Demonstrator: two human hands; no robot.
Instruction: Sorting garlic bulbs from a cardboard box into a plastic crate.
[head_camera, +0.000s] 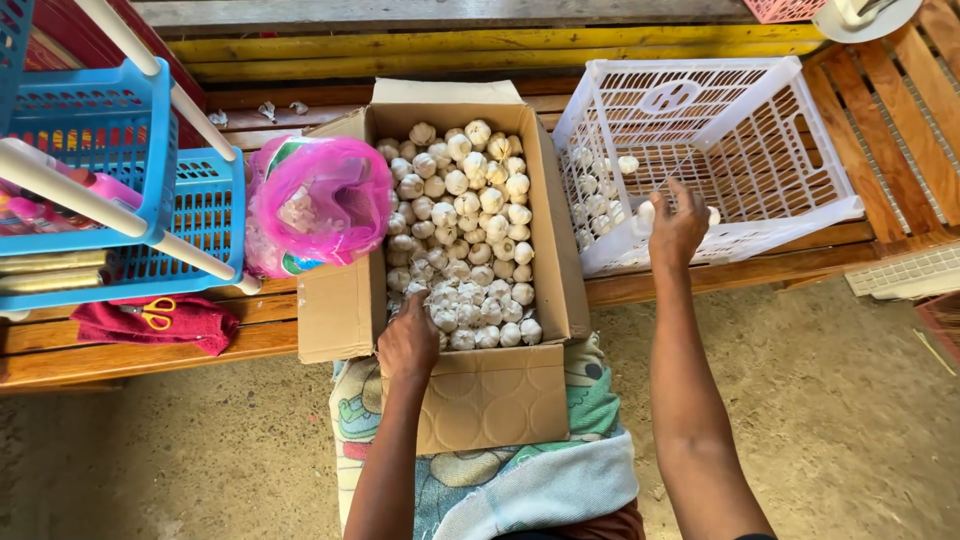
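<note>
In the cardboard box, garlic bulbs are reached by the left hand, fingers' state unclear; right hand, fingers loosely spread, at the white crate. Bulbs judged light, papery; best pinched around the body.

Can't see my left hand fingertips, buried in garlic bulbs at near end of cardboard box. Right hand covers whatever it's got, can't tell if gripping. Blue baskets cut off at left edge; pink bag contents blurry.
</note>
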